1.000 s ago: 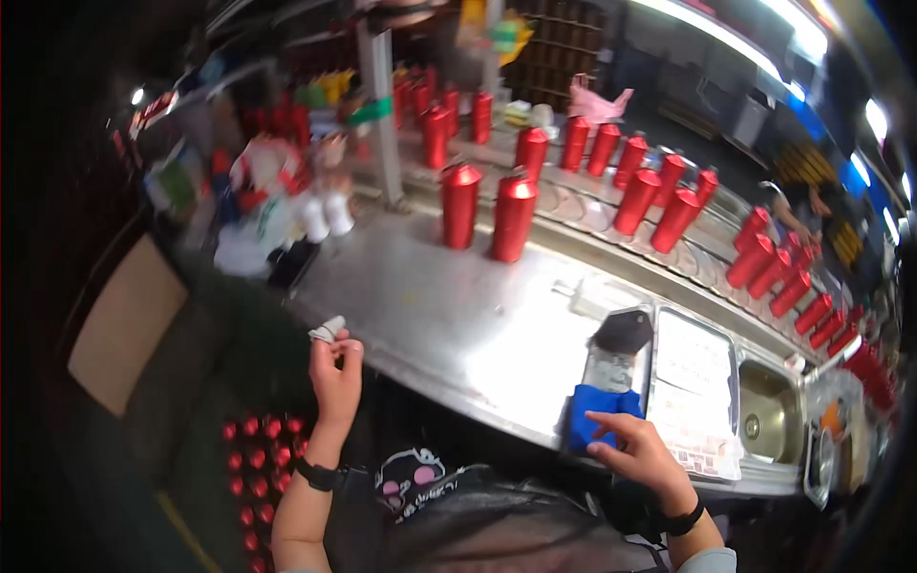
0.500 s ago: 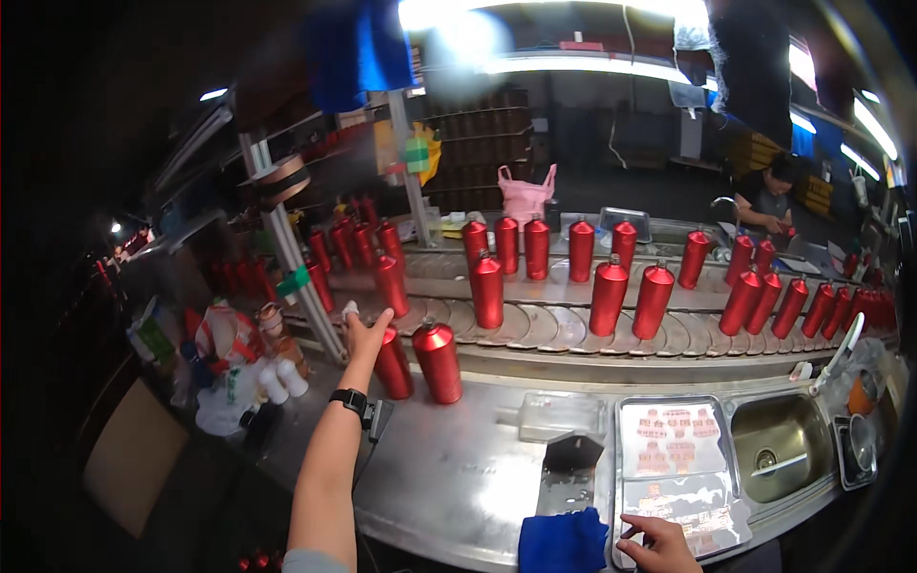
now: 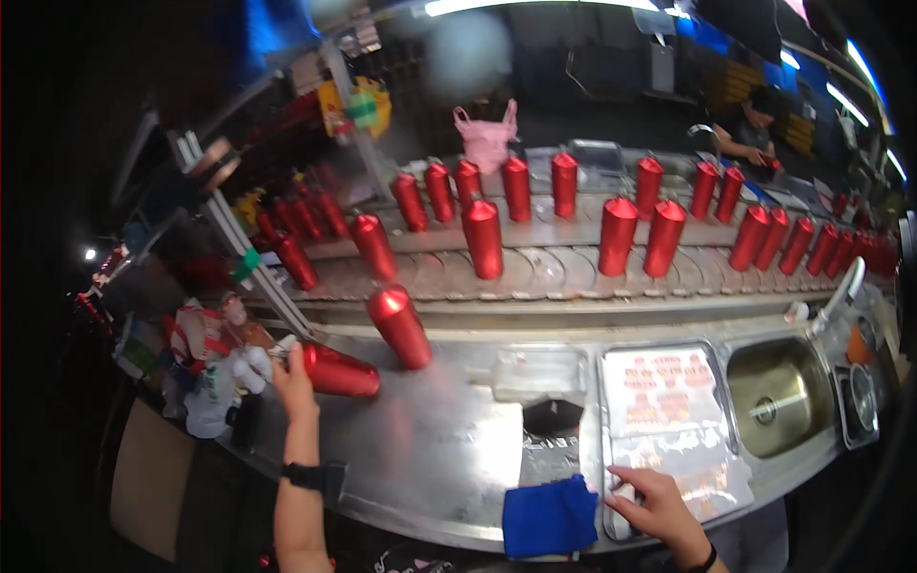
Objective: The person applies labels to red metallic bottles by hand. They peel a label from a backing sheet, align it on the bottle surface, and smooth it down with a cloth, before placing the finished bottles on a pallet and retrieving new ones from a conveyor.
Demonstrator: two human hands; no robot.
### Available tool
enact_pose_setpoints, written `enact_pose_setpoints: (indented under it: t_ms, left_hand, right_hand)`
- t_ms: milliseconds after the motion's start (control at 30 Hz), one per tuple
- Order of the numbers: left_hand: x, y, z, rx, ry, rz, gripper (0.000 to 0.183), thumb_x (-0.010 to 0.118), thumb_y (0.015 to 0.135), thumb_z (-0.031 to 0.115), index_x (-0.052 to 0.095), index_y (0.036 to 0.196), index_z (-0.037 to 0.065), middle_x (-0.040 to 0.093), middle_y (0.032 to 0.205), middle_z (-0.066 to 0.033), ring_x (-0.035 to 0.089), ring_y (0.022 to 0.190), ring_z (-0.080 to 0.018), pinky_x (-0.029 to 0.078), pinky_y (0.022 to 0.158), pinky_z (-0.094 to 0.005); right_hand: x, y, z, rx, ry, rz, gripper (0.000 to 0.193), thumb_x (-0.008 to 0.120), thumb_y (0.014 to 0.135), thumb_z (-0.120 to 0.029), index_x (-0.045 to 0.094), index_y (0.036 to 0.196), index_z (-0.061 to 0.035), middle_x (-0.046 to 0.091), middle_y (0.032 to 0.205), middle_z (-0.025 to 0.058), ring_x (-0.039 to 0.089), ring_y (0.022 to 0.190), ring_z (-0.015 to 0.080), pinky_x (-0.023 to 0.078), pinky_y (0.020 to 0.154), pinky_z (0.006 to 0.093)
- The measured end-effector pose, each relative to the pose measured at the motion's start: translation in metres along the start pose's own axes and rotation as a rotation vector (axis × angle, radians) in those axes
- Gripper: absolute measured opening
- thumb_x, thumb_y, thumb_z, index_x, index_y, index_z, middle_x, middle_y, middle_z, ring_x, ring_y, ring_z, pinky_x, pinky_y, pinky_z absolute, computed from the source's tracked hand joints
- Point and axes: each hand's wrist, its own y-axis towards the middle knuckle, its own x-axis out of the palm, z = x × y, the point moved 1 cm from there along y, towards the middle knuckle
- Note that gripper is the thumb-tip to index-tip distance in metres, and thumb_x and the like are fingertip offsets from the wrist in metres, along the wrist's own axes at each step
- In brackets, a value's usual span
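My left hand [image 3: 296,384] is closed round the neck end of a red metal bottle [image 3: 342,371], which tilts almost flat over the steel worktop. Something small and white [image 3: 285,346] shows at its fingertips; its kind is unclear. Another red bottle [image 3: 401,327] stands just to the right of the held one. Over the left edge of a tray of printed clear label sheets [image 3: 659,396], my right hand [image 3: 661,511] has its thumb and forefinger apart, with nothing visible between them. Beside it lies a folded blue cloth [image 3: 549,518].
Behind the worktop, a slatted conveyor [image 3: 544,272] carries several red bottles. A metal post [image 3: 248,253] and plastic bags [image 3: 205,382] stand at left. A sink [image 3: 778,401] with a white tap [image 3: 841,294] is at right. Across the line sits another person [image 3: 750,134].
My left hand has drawn the bottle nearer and tipped it from upright to nearly level. My right hand's thumb and forefinger remain apart near the tray. The whole view has shifted and tilted.
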Motion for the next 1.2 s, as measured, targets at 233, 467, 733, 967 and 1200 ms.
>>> enact_pose_setpoints:
  t_ms: [233, 467, 733, 967, 1200]
  left_hand:
    - [0.012, -0.117, 0.158, -0.379, -0.364, -0.697, 0.034, 0.052, 0.101, 0.029, 0.06, 0.12, 0.002, 0.064, 0.109, -0.0077, 0.064, 0.096, -0.0142, 0.052, 0.087, -0.0303]
    - [0.071, -0.199, 0.188, -0.925, -0.444, -1.259, 0.038, 0.057, 0.097, 0.037, 0.058, 0.117, 0.005, 0.066, 0.106, -0.0075, 0.066, 0.093, -0.0138, 0.055, 0.083, -0.0298]
    - [0.092, -0.259, 0.155, -1.198, -0.923, -1.46, 0.058, 0.072, 0.086, 0.029, 0.044, 0.133, 0.011, 0.062, 0.115, -0.0058, 0.063, 0.106, -0.0187, 0.053, 0.093, -0.0395]
    - [0.107, -0.266, 0.142, -0.907, -0.42, -1.256, 0.07, 0.079, 0.08, 0.033, 0.038, 0.127, 0.002, 0.06, 0.113, -0.0142, 0.064, 0.099, -0.02, 0.055, 0.086, -0.0387]
    - [0.117, -0.24, 0.127, -0.789, -0.138, -1.37, 0.085, 0.081, 0.074, 0.044, 0.034, 0.127, -0.003, 0.058, 0.114, -0.0187, 0.063, 0.101, -0.0233, 0.052, 0.089, -0.0353]
  right_hand:
    - [0.04, 0.029, -0.045, -0.313, -0.205, -0.059, 0.07, 0.072, 0.083, -0.023, 0.041, 0.145, -0.0098, 0.061, 0.11, 0.0125, 0.065, 0.079, 0.0288, 0.054, 0.061, 0.0365]
    - [0.054, -0.005, -0.049, -0.417, -0.177, -0.174, 0.095, 0.08, 0.075, -0.025, 0.027, 0.151, -0.0058, 0.054, 0.127, 0.0166, 0.067, 0.09, 0.0288, 0.056, 0.069, 0.0356]
    - [0.043, -0.03, -0.041, 0.156, 0.931, -0.315, 0.116, 0.09, 0.067, -0.018, 0.014, 0.154, -0.0036, 0.043, 0.146, 0.0133, 0.046, 0.132, 0.0223, 0.037, 0.11, 0.0356]
    - [0.055, -0.033, -0.051, -0.018, -0.069, -0.125, 0.11, 0.086, 0.067, -0.025, 0.02, 0.153, -0.0056, 0.058, 0.116, 0.0163, 0.063, 0.105, 0.0277, 0.053, 0.082, 0.0365]
    - [0.069, -0.009, -0.056, -0.003, -0.115, -0.146, 0.116, 0.085, 0.068, -0.028, 0.01, 0.155, -0.0069, 0.056, 0.119, 0.0203, 0.062, 0.102, 0.0344, 0.053, 0.078, 0.0394]
